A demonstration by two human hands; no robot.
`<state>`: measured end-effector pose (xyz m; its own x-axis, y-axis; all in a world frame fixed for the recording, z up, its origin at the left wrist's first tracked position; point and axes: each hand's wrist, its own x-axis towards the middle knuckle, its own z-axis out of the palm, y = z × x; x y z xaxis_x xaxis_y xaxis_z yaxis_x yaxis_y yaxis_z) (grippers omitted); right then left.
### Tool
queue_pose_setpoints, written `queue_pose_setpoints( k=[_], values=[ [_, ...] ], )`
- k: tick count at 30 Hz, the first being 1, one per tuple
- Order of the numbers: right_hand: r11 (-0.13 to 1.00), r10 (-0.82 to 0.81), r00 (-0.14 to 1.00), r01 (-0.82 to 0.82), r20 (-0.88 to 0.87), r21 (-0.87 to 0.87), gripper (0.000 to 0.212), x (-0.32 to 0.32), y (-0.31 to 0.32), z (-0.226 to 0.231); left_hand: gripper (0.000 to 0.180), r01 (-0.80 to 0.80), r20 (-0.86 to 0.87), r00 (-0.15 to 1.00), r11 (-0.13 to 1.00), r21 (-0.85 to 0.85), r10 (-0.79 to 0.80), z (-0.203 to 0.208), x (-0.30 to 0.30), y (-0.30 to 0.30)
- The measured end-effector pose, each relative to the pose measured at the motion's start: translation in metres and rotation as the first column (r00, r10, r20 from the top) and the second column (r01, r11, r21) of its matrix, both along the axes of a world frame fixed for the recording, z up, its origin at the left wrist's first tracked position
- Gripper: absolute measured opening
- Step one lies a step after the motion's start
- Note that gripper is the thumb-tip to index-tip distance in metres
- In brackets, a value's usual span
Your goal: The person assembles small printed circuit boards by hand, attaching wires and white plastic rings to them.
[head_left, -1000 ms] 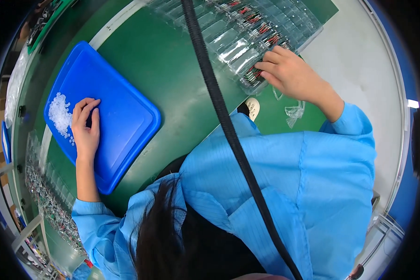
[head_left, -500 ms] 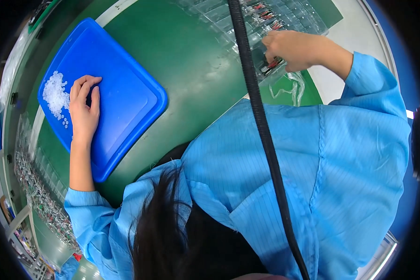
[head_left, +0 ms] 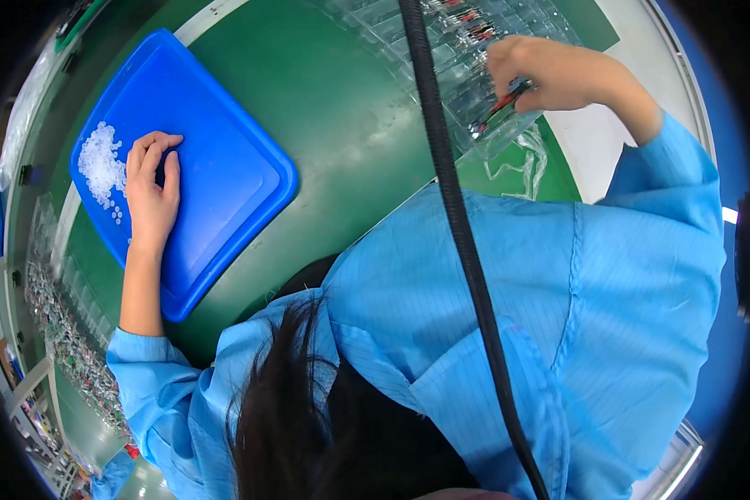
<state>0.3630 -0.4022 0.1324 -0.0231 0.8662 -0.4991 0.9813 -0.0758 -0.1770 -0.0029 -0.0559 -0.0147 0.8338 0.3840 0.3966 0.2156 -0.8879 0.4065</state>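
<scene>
My left hand (head_left: 152, 187) hovers over or rests on the blue tray (head_left: 225, 200). Its fingers are bent, thumb and forefinger apart, and nothing shows between them. Beside its knuckles lies a heap of small translucent white beads or rings (head_left: 102, 167). At the upper right, my right hand (head_left: 550, 75) is closed on a small part with red and black wires (head_left: 502, 103), over the near edge of a clear compartmented plastic tray (head_left: 475, 67). More such wired parts (head_left: 479, 32) sit in its compartments. My fingers partly hide the held part.
A black ribbed tube (head_left: 458, 200) crosses the view from top to bottom. Crumpled clear plastic (head_left: 525, 162) lies near the right hand on the green work surface (head_left: 333, 125). At far left are many small parts in clear packaging (head_left: 67, 333).
My right hand has lifted slightly up and right, and a red-and-black wired part now shows in its fingers. The left hand has stayed nearly still.
</scene>
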Motion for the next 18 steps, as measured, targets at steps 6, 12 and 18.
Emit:
queue_pose_setpoints(
  k=[6,12,18],
  values=[
    [0.930,0.006,0.999,-0.017,0.033,0.368,0.028,-0.051,0.041,0.016,0.016,0.102,0.050,0.994,0.993,-0.051,-0.100,0.030,0.005,-0.010],
    [0.579,0.336,0.900,-0.431,0.278,0.692,0.013,-0.130,0.145,-0.030,0.059,0.265,0.110,0.964,0.904,-0.337,-0.241,0.068,0.028,-0.050],
    [0.587,0.426,0.901,-0.342,0.079,0.734,0.020,-0.176,0.213,-0.023,0.030,0.141,-0.139,0.922,0.647,-0.750,-0.362,0.086,-0.003,-0.009]
  ],
)
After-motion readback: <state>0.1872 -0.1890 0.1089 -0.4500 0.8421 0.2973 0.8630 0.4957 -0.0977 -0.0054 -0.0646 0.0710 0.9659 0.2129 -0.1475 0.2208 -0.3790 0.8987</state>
